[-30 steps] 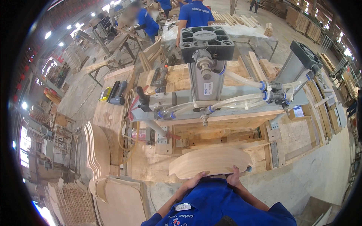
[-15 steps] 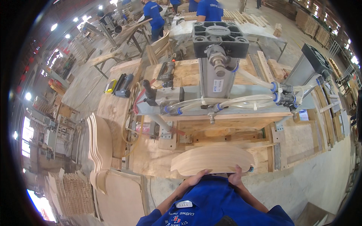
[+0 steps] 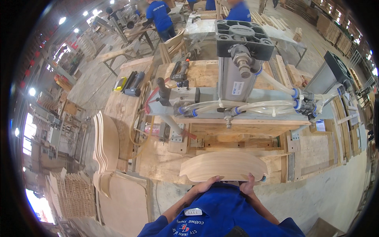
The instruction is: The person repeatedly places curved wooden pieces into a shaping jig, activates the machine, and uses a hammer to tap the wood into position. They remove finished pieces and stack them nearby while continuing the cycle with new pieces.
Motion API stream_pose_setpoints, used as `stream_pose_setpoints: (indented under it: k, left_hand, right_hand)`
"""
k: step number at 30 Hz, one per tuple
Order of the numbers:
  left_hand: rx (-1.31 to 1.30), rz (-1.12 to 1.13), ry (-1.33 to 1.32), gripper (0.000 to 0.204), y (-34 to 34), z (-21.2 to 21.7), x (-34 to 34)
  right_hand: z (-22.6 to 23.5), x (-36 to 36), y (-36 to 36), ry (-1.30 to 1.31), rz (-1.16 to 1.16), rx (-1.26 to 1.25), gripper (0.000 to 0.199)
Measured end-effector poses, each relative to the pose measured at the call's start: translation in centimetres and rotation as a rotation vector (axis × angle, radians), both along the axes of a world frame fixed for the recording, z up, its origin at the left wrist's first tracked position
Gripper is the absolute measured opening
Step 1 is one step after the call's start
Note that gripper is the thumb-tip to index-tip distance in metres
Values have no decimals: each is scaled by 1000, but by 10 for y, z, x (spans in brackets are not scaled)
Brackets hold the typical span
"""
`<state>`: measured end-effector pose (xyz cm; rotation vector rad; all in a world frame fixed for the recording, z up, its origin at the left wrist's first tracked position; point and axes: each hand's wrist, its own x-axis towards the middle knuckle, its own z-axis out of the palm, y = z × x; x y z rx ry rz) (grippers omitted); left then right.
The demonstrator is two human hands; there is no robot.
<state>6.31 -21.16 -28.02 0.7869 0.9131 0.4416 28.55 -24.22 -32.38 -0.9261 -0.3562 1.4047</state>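
A curved, pale wooden panel (image 3: 223, 166) lies level in front of my body, at the near edge of the workbench. My left hand (image 3: 209, 183) grips its near edge left of the middle, thumb on top. Further right, my right hand (image 3: 248, 184) holds the same edge, its thumb over the wood; the fingers underneath are hidden. Beyond the panel stands a pneumatic press with an upright grey cylinder (image 3: 236, 79) and clear hoses. A lever valve (image 3: 162, 93) sits at the left of its beam.
Several wavy bent-wood pieces (image 3: 104, 146) stand at the left on a stack of boards (image 3: 122, 197). Power tools (image 3: 135, 83) lie on the bench's far left part. A second cylinder (image 3: 316, 81) rises at the right. People in blue shirts (image 3: 159, 16) work at tables farther back.
My view has shifted slightly, so the press and bench appear further right. Both hands keep their hold on the panel, which has barely moved. A person at the back has shifted right.
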Motion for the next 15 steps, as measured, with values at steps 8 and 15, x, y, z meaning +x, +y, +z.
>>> stream_pose_setpoints:
  k: [8,15]
  left_hand:
    - [64,31,-20,54,0,-9,1]
    - [70,72,-42,52,-2,-15,1]
  right_hand:
    - [-7,1,0,39,6,4,58]
    - [-2,0,-2,182,-52,-22,39]
